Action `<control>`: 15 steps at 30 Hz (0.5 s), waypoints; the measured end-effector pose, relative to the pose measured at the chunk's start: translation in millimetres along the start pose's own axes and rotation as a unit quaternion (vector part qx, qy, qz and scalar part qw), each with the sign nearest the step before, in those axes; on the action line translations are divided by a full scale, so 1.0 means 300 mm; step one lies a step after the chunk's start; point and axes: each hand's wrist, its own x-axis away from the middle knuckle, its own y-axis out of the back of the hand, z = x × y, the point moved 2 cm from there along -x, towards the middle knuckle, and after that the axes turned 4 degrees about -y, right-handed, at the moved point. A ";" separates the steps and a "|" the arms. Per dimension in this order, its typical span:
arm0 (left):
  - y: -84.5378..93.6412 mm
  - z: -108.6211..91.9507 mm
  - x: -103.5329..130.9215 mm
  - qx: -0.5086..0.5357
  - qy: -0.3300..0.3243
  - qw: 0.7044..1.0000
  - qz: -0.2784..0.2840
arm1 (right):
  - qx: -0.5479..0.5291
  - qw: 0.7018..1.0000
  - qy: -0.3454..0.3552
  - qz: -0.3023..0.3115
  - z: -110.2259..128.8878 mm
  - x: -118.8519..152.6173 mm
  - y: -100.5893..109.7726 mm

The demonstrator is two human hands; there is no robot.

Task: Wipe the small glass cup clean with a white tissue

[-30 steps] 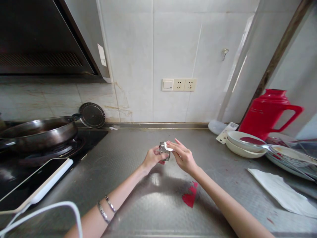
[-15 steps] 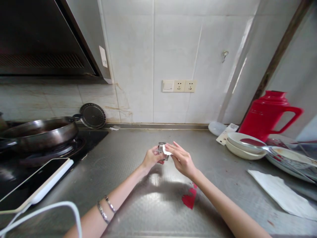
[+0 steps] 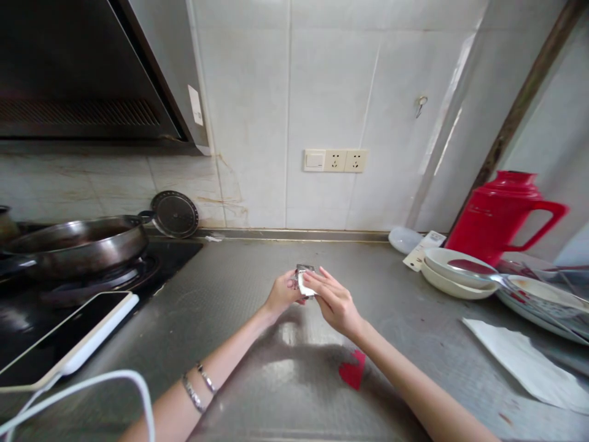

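White tissue (image 3: 303, 285) slid down shiny object (image 3: 304, 267) in left hand (image 3: 280, 293).

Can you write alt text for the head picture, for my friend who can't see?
A person's left hand holds a small shiny thing over a metal counter while the right hand presses a white piece against it. A red scrap lies on the counter; a pan stands to the left, a red jug and bowls to the right.

Between the hands (image 3: 338, 305), the small thin pad (image 3: 302, 285) was white; right of them, the tall handled flask (image 3: 492, 218) plain red; around them, the metal worktop (image 3: 239, 276) grey.
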 end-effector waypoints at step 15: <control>-0.009 0.015 -0.006 -0.027 -0.018 0.999 0.021 | -0.018 1.000 -0.001 0.003 -0.004 0.001 -0.001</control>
